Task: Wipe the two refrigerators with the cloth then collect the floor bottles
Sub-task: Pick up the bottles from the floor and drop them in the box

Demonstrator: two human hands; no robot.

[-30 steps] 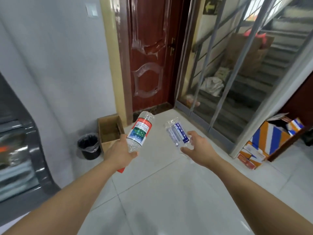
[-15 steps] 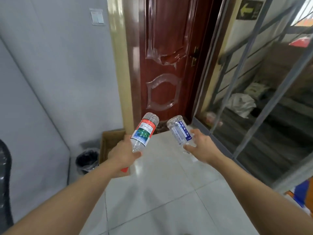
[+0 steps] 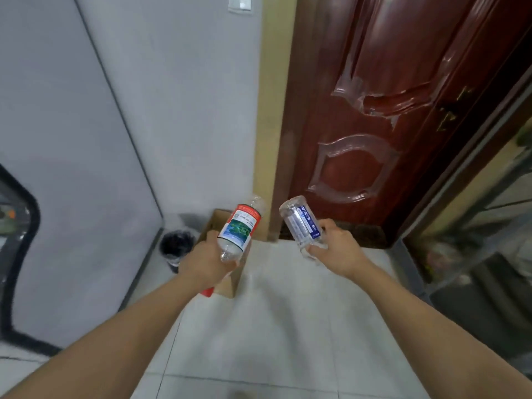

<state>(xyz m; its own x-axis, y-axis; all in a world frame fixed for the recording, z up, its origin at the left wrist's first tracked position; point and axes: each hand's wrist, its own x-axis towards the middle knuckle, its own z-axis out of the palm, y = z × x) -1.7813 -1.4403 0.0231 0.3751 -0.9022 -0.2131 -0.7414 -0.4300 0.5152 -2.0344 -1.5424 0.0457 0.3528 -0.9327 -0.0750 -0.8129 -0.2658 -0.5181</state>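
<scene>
My left hand (image 3: 205,262) grips a clear plastic bottle with a red, green and white label (image 3: 240,227), held by its neck end with the base pointing up and away. In my right hand (image 3: 335,249) is a second clear bottle with a blue label (image 3: 300,221), also tilted base-up. Both bottles are in the air at mid-frame, a short gap apart, above a cardboard box (image 3: 227,279) on the floor. A dark refrigerator edge (image 3: 21,226) shows at the far left. No cloth is in view.
A small black bin with a liner (image 3: 175,246) stands in the wall corner left of the box. A dark red door (image 3: 388,116) is straight ahead and a glass partition (image 3: 489,214) runs along the right. The floor is pale tile (image 3: 273,326).
The view has swung left and moved closer to the corner; box, bin and door now look larger. Both hands still hold their bottles, which are now nearer each other.
</scene>
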